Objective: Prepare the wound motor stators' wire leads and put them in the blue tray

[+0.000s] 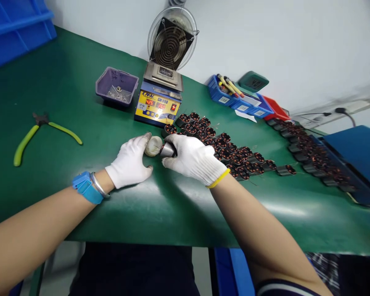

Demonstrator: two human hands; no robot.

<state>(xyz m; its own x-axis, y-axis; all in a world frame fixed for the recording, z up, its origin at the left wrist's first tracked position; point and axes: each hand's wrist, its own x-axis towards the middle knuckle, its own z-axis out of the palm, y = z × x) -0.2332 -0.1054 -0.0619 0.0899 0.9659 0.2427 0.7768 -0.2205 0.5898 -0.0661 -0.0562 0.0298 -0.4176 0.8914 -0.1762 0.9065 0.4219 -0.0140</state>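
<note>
My right hand (pixel 191 156), in a white knit glove, is closed round a grey metal motor stator (pixel 167 150). The stator lies tilted on its side, and its thin wire ends point left at a small whitish round cup (pixel 154 146). Whether those wires touch the cup's contents, I cannot tell. My left hand (pixel 131 160), also gloved, curves about the left side of this cup, fingertips against its rim and thumb near its front. Many more stators (pixel 225 148) with copper windings stand grouped to the right, partly behind my right hand.
Behind the cup stands a yellow and blue solder pot (pixel 157 105) with lit red digits, and a fan (pixel 171 45). A purple bin (pixel 103 88), green-handled cutters (pixel 26 144), blue bins (pixel 217 92), a red bin (pixel 276 107) and another stator row (pixel 311 154) lie around.
</note>
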